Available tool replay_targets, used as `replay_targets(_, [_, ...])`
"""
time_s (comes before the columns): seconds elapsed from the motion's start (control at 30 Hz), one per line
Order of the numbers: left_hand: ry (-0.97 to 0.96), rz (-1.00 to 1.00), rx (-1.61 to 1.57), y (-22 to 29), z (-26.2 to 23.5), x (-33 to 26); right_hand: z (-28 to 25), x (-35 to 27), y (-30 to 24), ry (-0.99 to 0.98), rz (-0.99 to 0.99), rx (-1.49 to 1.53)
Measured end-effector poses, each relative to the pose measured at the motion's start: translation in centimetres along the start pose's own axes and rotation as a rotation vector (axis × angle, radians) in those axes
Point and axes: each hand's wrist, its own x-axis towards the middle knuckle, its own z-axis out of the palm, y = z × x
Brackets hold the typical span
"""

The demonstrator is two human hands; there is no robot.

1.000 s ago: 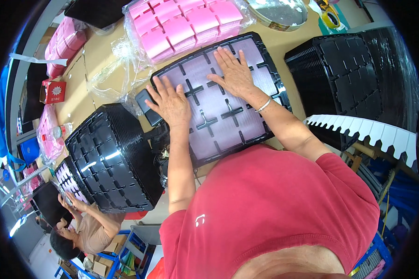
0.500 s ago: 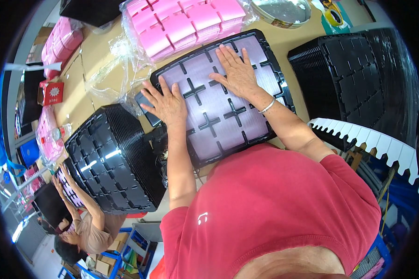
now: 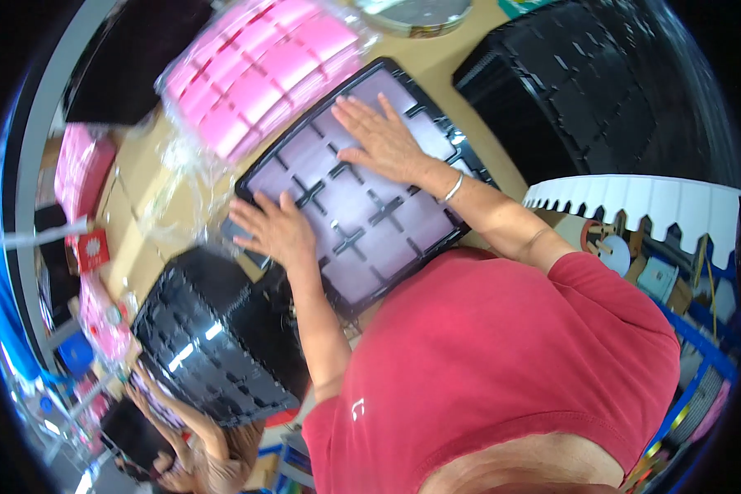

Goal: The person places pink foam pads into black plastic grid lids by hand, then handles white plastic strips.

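One black tray (image 3: 471,160) lies on the counter (image 3: 132,202), fitted with a pale lilac lining (image 3: 358,196) where three black crosses show whole, another partly covered. Two hands rest flat, gripping nothing: the left hand (image 3: 278,235) over the tray's left edge, fingers spread; the right hand (image 3: 379,144) on its upper middle, fingers extended, one bracelet (image 3: 453,186) at the wrist. Two stacks of black trays flank the tray, a left stack (image 3: 214,333) and a right stack (image 3: 584,90). Just beyond it sits one large pink stack (image 3: 263,70); well left of it, one red box (image 3: 92,251) and one co-worker (image 3: 222,461).
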Motion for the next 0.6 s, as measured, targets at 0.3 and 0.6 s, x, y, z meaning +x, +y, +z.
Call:
replay_targets(0.3, [-0.024,0.074,-0.072,-0.1,-0.3,-0.4,-1.9,-1.4,4.6,-0.056,0.177,-0.260])
replay_targets(0.6, [-0.024,0.040,-0.032,-1.7,0.9,-1.6,-1.2,-0.6,5.7,-0.034,0.206,-0.278])
